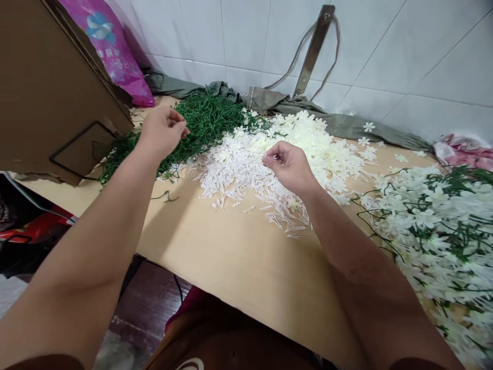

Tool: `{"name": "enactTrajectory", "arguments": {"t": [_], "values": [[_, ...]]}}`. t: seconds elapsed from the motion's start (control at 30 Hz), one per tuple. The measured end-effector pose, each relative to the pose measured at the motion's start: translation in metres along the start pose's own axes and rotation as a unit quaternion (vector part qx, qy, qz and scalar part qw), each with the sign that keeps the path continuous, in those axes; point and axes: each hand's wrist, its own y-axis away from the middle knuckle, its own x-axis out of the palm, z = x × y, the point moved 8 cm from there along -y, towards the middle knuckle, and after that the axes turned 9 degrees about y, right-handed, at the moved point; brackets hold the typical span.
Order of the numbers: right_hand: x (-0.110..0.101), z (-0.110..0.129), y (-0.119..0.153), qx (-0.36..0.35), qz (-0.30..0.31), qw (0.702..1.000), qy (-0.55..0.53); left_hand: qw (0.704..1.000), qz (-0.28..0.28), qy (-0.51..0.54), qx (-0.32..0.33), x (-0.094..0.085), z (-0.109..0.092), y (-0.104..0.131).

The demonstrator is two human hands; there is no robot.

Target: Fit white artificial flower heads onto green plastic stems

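Observation:
My left hand is over the left side of the pile of green plastic stems, its fingers curled together; anything between them is too small to make out. Over the small white sticks, near the loose white petals, my right hand has thumb and forefinger pinched. What it holds, if anything, cannot be made out. At the right lies a big heap of white flowers on green stems.
A cardboard box stands at the left, with a pink bag behind it. Grey-green cloth runs along the tiled wall under a metal bracket. A pink and white cloth lies at the far right of the table.

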Motion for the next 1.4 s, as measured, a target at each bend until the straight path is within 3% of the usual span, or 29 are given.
{"name": "enactTrajectory", "arguments": {"t": [0.07, 0.13, 0.33, 0.4, 0.47, 0.57, 0.73, 0.93, 1.03, 1.23, 1.3, 1.4], "values": [[0.000, 0.003, 0.000, 0.004, 0.004, 1.000, -0.030, 0.999, -0.019, 0.049, 0.008, 0.007, -0.013, 0.001], [-0.003, 0.007, 0.000, 0.006, 0.005, 0.998, -0.061, 0.995, -0.001, 0.093, -0.019, 0.028, -0.018, 0.009], [-0.014, 0.010, 0.000, 0.010, 0.006, 0.994, -0.106, 0.958, 0.185, 0.187, -0.113, 0.125, -0.009, 0.060], [-0.013, 0.006, -0.001, 0.007, 0.024, 0.993, -0.112, 0.945, 0.230, 0.190, -0.135, 0.148, -0.004, 0.074], [-0.009, 0.001, -0.002, 0.002, 0.051, 0.992, -0.119, 0.941, 0.247, 0.188, -0.132, 0.160, -0.001, 0.081], [-0.003, -0.008, -0.004, 0.008, 0.080, 0.988, -0.129, 0.949, 0.238, 0.175, -0.109, 0.164, 0.005, 0.080], [-0.002, -0.015, -0.005, 0.021, 0.072, 0.992, -0.098, 0.960, 0.219, 0.130, -0.117, 0.160, 0.020, 0.076], [0.008, -0.013, -0.001, 0.018, 0.106, 0.991, -0.078, 0.964, 0.203, 0.129, -0.111, 0.156, 0.020, 0.077], [0.011, -0.019, 0.000, 0.048, 0.109, 0.990, -0.077, 0.937, 0.197, 0.235, -0.165, 0.153, 0.023, 0.077], [0.017, -0.025, 0.001, 0.065, 0.118, 0.979, -0.154, 0.843, 0.220, 0.417, -0.259, 0.152, 0.021, 0.081], [0.021, -0.027, 0.003, 0.072, 0.132, 0.972, -0.182, 0.835, 0.232, 0.433, -0.248, 0.153, 0.018, 0.082], [0.026, -0.027, 0.005, 0.084, 0.143, 0.966, -0.198, 0.862, 0.233, 0.402, -0.205, 0.152, 0.018, 0.080]]}}
